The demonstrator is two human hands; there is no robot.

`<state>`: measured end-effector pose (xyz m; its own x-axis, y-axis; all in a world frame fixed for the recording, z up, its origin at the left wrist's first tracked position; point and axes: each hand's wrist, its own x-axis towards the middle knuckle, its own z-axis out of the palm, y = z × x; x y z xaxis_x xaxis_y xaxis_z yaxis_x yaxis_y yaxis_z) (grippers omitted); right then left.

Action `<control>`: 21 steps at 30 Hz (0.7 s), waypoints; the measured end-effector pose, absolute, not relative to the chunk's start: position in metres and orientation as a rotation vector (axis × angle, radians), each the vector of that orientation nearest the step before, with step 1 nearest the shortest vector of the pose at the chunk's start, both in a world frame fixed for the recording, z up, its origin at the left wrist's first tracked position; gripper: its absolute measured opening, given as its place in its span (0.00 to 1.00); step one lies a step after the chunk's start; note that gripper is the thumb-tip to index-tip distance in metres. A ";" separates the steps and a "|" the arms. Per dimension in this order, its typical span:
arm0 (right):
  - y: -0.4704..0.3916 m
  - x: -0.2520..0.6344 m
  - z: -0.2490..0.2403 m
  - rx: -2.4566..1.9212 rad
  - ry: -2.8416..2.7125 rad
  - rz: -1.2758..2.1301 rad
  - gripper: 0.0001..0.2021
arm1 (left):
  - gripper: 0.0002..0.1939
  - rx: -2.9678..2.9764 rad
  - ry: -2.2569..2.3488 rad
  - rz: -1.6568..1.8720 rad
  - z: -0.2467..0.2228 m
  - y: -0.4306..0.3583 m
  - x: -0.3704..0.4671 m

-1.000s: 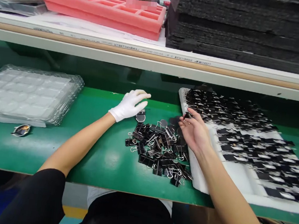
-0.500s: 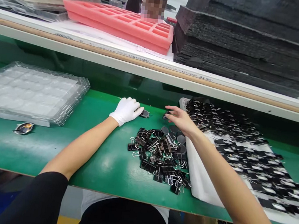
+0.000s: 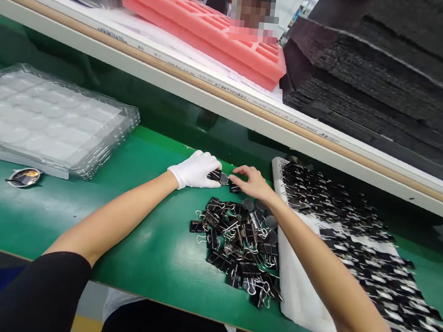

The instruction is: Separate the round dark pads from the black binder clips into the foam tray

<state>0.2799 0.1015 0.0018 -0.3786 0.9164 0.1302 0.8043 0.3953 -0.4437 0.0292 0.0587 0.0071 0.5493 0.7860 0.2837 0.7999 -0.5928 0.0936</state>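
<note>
My left hand [image 3: 198, 170], in a white glove, is closed around a black binder clip [image 3: 215, 175] at the back of the green table. A small dark round disc [image 3: 224, 179] shows between my two hands, right beside that clip. On the disc's other side, my bare right hand [image 3: 252, 182] pinches a second black binder clip [image 3: 234, 187]. Whether this clip bites on the disc's edge cannot be made out. Just in front of my hands lies a heap of loose binder clips [image 3: 233, 236], with several dark round discs [image 3: 270, 222] along its right side.
Rows of clipped pieces [image 3: 356, 243] cover a white-sheeted board [image 3: 294, 258] on the right. Stacked clear trays [image 3: 52, 116] and a shiny oval piece [image 3: 24, 177] lie left. Pink foam [image 3: 204, 32] and black foam sheets [image 3: 385, 72] stand on the shelf [image 3: 167, 78], near another person.
My right hand has moved left with its clip, up to the disc by my left hand. The view has tilted and shifted slightly.
</note>
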 end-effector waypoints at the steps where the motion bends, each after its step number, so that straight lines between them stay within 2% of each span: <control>1: 0.103 0.277 0.005 -1.499 -2.267 0.451 0.18 | 0.27 -2.738 -1.389 -0.455 0.006 0.059 0.029; 6: 0.113 0.252 0.017 -1.586 -2.147 0.383 0.22 | 0.42 -2.731 -1.389 -0.398 0.004 0.059 0.028; 8: 0.116 0.245 0.015 -1.622 -2.145 0.346 0.24 | 0.44 -2.731 -1.388 -0.362 0.004 0.058 0.028; 14: 0.122 0.244 -0.006 -1.709 -2.079 0.408 0.24 | 0.27 -2.733 -1.404 -0.315 0.003 0.055 0.033; 21: 0.121 0.252 -0.014 -1.738 -1.977 0.422 0.22 | 0.24 -2.741 -1.479 -0.327 0.000 0.054 0.036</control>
<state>0.2523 0.1213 -0.0141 -0.0862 0.9857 0.1445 0.8411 0.1497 -0.5198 0.0358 0.0540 -0.0005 0.5319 0.8258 0.1874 0.8279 -0.5537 0.0900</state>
